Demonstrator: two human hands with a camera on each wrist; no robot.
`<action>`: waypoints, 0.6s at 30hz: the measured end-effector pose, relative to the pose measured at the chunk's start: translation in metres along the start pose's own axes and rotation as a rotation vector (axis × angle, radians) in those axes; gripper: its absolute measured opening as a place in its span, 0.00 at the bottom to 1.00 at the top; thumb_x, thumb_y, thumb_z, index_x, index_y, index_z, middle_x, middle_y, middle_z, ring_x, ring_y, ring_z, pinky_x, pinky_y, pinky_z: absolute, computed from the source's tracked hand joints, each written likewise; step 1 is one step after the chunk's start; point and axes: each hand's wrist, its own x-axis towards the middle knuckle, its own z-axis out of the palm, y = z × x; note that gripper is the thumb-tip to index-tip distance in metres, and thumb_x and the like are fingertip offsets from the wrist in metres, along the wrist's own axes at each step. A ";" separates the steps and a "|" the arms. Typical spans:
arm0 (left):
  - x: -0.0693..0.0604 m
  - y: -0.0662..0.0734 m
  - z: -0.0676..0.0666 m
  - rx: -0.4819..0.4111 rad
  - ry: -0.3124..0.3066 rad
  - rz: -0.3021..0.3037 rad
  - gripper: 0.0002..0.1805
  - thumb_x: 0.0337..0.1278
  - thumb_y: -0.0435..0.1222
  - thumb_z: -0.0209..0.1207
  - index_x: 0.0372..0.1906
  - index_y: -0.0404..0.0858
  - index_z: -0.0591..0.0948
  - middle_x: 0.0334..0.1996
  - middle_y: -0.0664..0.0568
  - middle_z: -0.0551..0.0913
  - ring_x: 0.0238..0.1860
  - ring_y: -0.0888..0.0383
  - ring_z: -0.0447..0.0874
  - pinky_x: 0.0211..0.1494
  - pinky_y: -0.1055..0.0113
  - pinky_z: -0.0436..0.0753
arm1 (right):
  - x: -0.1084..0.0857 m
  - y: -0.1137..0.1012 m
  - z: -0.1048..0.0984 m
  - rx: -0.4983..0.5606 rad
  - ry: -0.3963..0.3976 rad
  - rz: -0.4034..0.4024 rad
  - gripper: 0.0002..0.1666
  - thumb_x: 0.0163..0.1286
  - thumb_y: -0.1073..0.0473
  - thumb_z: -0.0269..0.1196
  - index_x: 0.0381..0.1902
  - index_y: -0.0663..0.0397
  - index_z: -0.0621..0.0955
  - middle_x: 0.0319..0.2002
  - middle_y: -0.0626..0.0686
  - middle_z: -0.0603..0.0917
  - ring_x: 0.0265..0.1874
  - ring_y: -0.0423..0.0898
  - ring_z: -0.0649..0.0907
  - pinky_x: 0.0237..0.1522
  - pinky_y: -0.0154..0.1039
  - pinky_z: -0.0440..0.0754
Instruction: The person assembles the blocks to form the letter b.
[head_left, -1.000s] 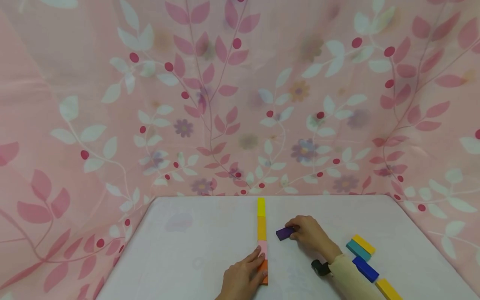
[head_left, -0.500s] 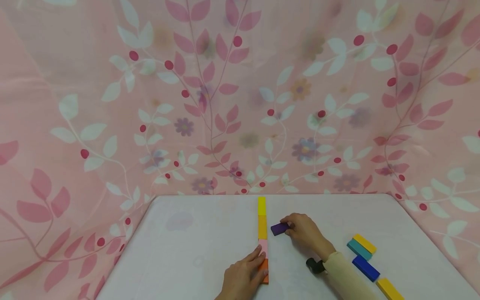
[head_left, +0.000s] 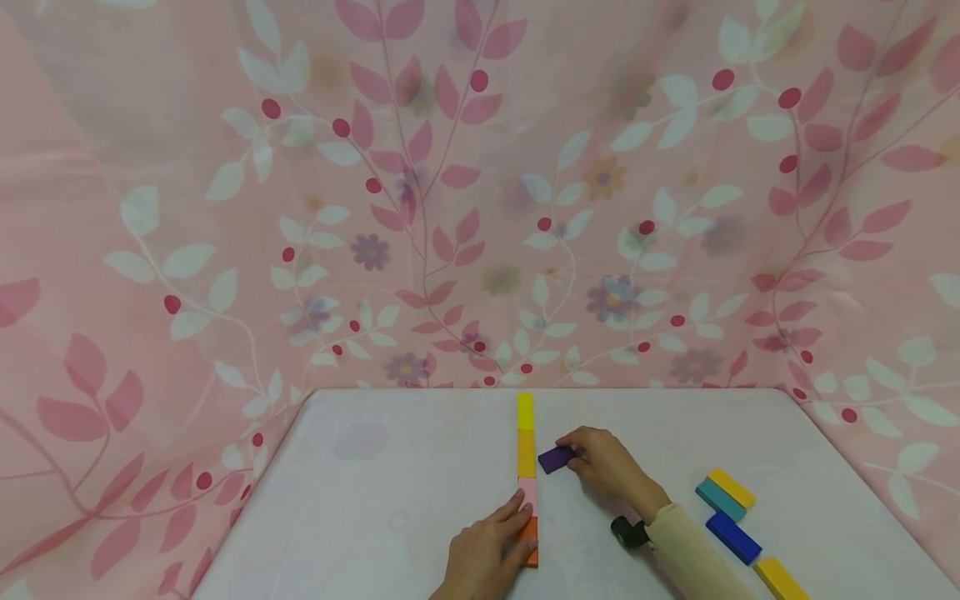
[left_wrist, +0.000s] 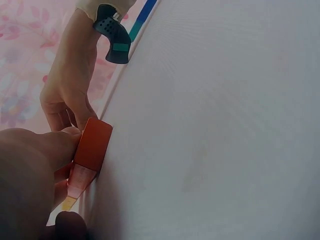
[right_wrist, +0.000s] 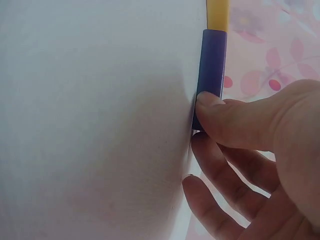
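Observation:
A row of end-to-end wooden blocks runs away from the person: orange [head_left: 529, 542], pink [head_left: 528, 492], amber [head_left: 527, 454] and bright yellow [head_left: 525, 411] at the far end. My left hand [head_left: 483, 550] rests over the near part, its fingers on the pink block and its thumb on the orange one. In the left wrist view the orange block [left_wrist: 94, 145] shows its near end beside the thumb. Just right of the amber block, my right hand [head_left: 611, 467] pinches a purple block [head_left: 553, 459] between thumb and fingers. The purple block lies slanted, a small gap from the row.
Towards the right of the white table [head_left: 337, 500] lie a yellow block [head_left: 732, 487], a teal block [head_left: 720, 500], a blue block [head_left: 733, 537] and another yellow block [head_left: 780, 578]. A pink floral curtain [head_left: 450, 208] hangs behind. A dark wrist device [head_left: 628, 532] sits at the right wrist.
My right hand has moved the purple block left, closer to the row, with only a slight shift in the last half second. The left hand stays in place.

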 end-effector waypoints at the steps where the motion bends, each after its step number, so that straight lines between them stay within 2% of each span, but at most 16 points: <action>1: 0.000 0.000 0.000 -0.001 0.000 -0.001 0.28 0.69 0.57 0.65 0.68 0.54 0.84 0.74 0.63 0.78 0.60 0.49 0.90 0.45 0.48 0.90 | 0.000 -0.001 0.000 0.000 -0.001 0.003 0.18 0.64 0.69 0.75 0.52 0.55 0.90 0.47 0.52 0.91 0.42 0.45 0.87 0.53 0.51 0.89; 8: 0.003 0.001 0.001 -0.015 -0.035 -0.041 0.28 0.69 0.58 0.65 0.69 0.55 0.83 0.74 0.64 0.77 0.63 0.50 0.88 0.49 0.46 0.89 | 0.001 -0.001 0.000 -0.019 -0.012 0.021 0.18 0.64 0.67 0.76 0.53 0.53 0.90 0.46 0.50 0.91 0.40 0.42 0.84 0.51 0.49 0.88; 18: 0.002 0.001 0.000 -0.002 -0.021 -0.031 0.28 0.68 0.57 0.65 0.69 0.54 0.83 0.74 0.63 0.78 0.61 0.49 0.89 0.47 0.46 0.90 | 0.001 -0.002 0.001 -0.031 -0.013 0.025 0.18 0.65 0.64 0.77 0.53 0.50 0.91 0.46 0.48 0.91 0.39 0.40 0.84 0.51 0.49 0.88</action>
